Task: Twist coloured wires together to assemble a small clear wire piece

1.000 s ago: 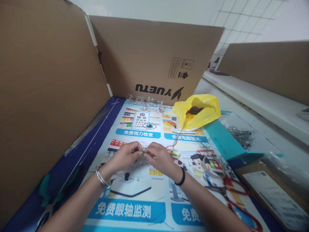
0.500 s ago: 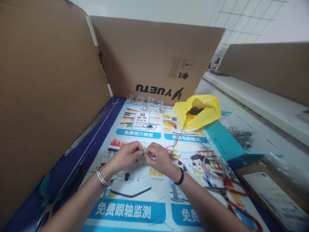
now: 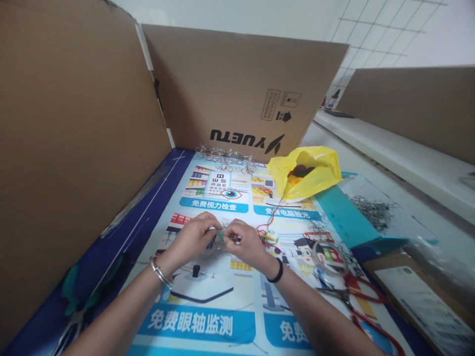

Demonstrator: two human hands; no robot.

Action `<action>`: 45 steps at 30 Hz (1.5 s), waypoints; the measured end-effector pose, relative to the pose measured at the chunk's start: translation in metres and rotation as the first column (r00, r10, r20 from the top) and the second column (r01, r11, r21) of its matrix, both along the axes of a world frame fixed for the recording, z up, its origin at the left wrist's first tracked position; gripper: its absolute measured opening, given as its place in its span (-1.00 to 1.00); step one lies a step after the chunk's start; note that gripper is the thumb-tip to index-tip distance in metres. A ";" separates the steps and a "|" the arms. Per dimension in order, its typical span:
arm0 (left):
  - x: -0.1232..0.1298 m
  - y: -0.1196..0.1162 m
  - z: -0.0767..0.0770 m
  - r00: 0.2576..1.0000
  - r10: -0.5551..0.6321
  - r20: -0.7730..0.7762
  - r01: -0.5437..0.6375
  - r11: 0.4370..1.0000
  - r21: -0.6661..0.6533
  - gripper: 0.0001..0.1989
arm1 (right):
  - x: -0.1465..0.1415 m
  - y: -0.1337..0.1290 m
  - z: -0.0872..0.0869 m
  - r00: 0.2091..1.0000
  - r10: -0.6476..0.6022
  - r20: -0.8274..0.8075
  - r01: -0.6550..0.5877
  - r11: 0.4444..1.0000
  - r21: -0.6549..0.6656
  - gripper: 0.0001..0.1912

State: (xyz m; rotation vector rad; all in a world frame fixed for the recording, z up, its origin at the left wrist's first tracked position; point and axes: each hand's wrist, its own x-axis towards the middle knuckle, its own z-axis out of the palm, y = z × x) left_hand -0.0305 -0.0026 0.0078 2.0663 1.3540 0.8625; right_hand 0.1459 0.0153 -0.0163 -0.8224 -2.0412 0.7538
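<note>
My left hand (image 3: 198,238) and my right hand (image 3: 245,245) are close together above the printed sheet (image 3: 243,324), each with thumb and forefinger pinched. Between the fingertips runs a thin green thread (image 3: 221,235), with fine silvery wire (image 3: 223,221) around it; their exact join is too small to make out. Right of my right hand lie loose red and green threads (image 3: 272,237), from which a strand leads up to a yellow bag (image 3: 326,170). Balls of dark red and orange yarn (image 3: 297,178) show in the bag's mouth.
Red-handled scissors (image 3: 371,304) and a roll of transparent tape (image 3: 329,258) lie at right. Green-handled pliers (image 3: 74,301) rest at left. Tangled wire pieces (image 3: 226,155) lie at the back; more wire bits (image 3: 373,212) are at right. Cardboard walls (image 3: 237,89) stand behind and left.
My left fingers have lifted and straightened slightly, and my right fingers have curled in more. More green thread shows between the fingertips. The view has shifted a little.
</note>
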 end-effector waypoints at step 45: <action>0.004 -0.004 0.004 0.989 -0.108 -0.101 0.109 0.994 0.004 -0.87 | 0.001 0.001 -0.002 1.000 -0.006 -0.016 0.005 0.997 -0.082 -0.85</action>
